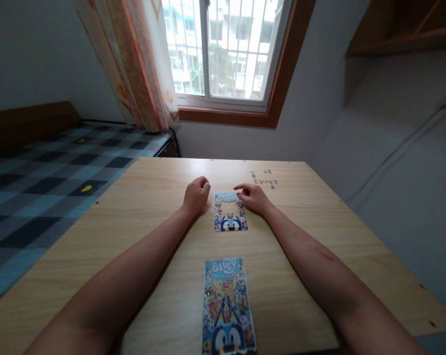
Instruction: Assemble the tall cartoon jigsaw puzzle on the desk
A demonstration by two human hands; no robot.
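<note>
A partly assembled jigsaw puzzle [231, 225] lies flat on the table, with a gap in its middle through which the wood shows. My left hand [197, 194] rests on the tabletop just left of it, curled into a fist with nothing visible in it. At the puzzle's upper right edge is my right hand [253, 197], index finger stretched out and apart from the thumb, the other fingers bent. I see no piece in it. Loose puzzle pieces [264, 181] lie scattered beyond my right hand. Closer to me lies a Bluey picture box or sheet [227, 305], showing the same picture.
The light wooden table [149, 177] reaches toward the wall under a barred window [230, 49]. To the left stands a bed [53, 182] with a checked cover, beside a patterned curtain [134, 64]. A shelf [404, 42] and a cable [400, 140] are on the right wall.
</note>
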